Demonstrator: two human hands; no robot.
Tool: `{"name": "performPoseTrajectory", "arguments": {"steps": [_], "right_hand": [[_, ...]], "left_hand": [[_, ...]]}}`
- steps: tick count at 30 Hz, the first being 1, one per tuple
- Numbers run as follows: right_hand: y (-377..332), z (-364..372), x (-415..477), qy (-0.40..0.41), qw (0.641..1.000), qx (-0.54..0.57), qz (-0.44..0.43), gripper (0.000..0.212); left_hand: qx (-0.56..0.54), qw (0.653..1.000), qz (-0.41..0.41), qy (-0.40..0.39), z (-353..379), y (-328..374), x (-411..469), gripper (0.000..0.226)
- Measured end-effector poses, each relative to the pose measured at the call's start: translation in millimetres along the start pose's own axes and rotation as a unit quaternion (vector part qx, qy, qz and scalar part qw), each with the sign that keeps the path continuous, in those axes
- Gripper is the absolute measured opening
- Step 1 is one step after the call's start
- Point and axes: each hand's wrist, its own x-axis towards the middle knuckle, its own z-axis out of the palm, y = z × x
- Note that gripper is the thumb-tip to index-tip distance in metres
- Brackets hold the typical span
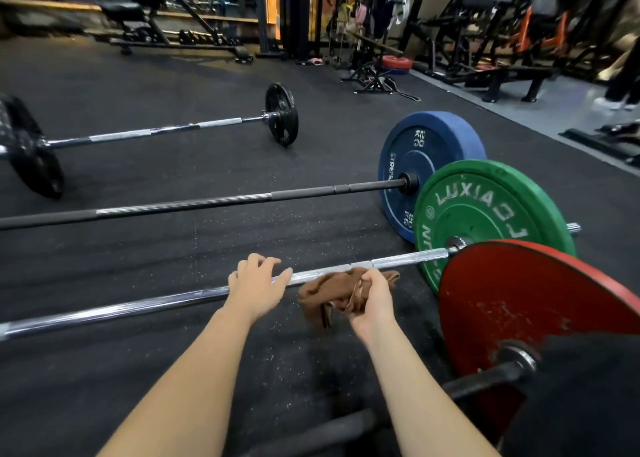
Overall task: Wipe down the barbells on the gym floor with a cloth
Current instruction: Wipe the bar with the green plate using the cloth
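Reaching in from the lower edge with two bare forearms [194,380], out over the black rubber floor [173,249]. Laying the left hand [258,288] over the chrome barbell [114,313], fingers loosely bent and not closing round it, gripping nothing; probably touching the steel, though not certainly. Pinching the brown cloth [322,292] in the right hand [372,301], fingers and thumb curling round a gathered fold, the rest hanging bunched against the near side of the shaft, close to the green plate [485,221].

Step in hand, by judgement: gathering the cloth for a pass along this shaft. Doing it well:
- folding the bunch into a flat pad
- wrapping it fully round the bar rather than dabbing one face
- steadying with the left hand against rolling
- working slowly over the rough knurled stretch beside the green plate, where grime is likely lodging

Apparently leaving for later: the dark barbell [207,202] with the blue plate [426,166] just beyond, the black-plated barbell [156,132] farther off, and the bar carrying the red plate [519,304] at near right.
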Motion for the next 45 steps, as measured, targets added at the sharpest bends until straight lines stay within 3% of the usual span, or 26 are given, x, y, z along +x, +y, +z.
{"name": "performPoseTrajectory", "arguments": {"steps": [2,4,6,10,13,16,18,21,23,25,27,29,31,36,39,42,45], "right_hand": [[-2,7,-12,-0.039,0.999,-0.003,-0.010,0.040],[6,7,-24,-0.061,0.996,-0.053,-0.027,0.035],[18,2,-37,-0.059,0.989,-0.120,-0.056,0.026],[23,-9,-49,-0.096,0.991,-0.095,-0.026,0.071],[20,-23,-44,-0.131,0.982,-0.136,0.000,0.061],[23,-40,-36,-0.165,0.983,-0.078,0.018,0.043],[22,-50,-26,-0.163,0.986,-0.041,-0.004,0.041],[6,-59,-1,-0.047,0.997,-0.046,-0.028,0.037],[-7,-67,23,0.014,0.999,-0.033,0.013,0.042],[-13,-75,53,0.078,0.996,-0.037,0.029,0.043],[-12,-74,64,0.065,0.997,-0.015,0.029,0.043],[-10,-59,62,0.033,0.999,0.025,0.032,0.029],[-9,-37,60,0.031,0.995,0.073,0.057,0.025],[15,-11,68,0.006,0.980,0.197,0.037,0.071],[26,2,70,-0.004,0.987,0.161,-0.015,0.087],[27,6,69,0.073,0.995,0.030,-0.061,0.095],[16,1,74,0.083,0.988,-0.082,-0.099,0.081]], "left_hand": [[-0.107,0.994,0.001,-0.017,-10,16,-14,0.053],[-0.299,0.940,-0.037,-0.159,-13,38,-30,0.061],[-0.353,0.900,-0.037,-0.252,-5,53,-44,0.050],[-0.373,0.909,-0.042,-0.179,21,54,-53,0.019],[-0.397,0.910,0.013,-0.116,23,52,-47,0.009],[-0.343,0.923,0.092,-0.147,16,60,-41,0.016],[-0.232,0.950,0.137,-0.156,17,68,-34,0.017],[0.010,0.979,0.193,-0.057,17,77,-23,0.022],[0.003,0.984,0.180,0.010,12,80,-12,0.026],[0.010,0.992,0.122,0.028,13,73,6,0.034],[0.071,0.995,0.060,-0.044,21,61,15,0.047],[0.133,0.984,0.031,-0.115,35,49,15,0.056],[0.168,0.978,0.028,-0.119,44,44,15,0.061],[0.119,0.976,-0.002,-0.183,35,50,25,0.066],[0.114,0.977,0.002,-0.182,33,48,28,0.069],[0.113,0.977,0.002,-0.180,33,47,32,0.071],[0.114,0.977,0.003,-0.177,33,46,37,0.073]]}}
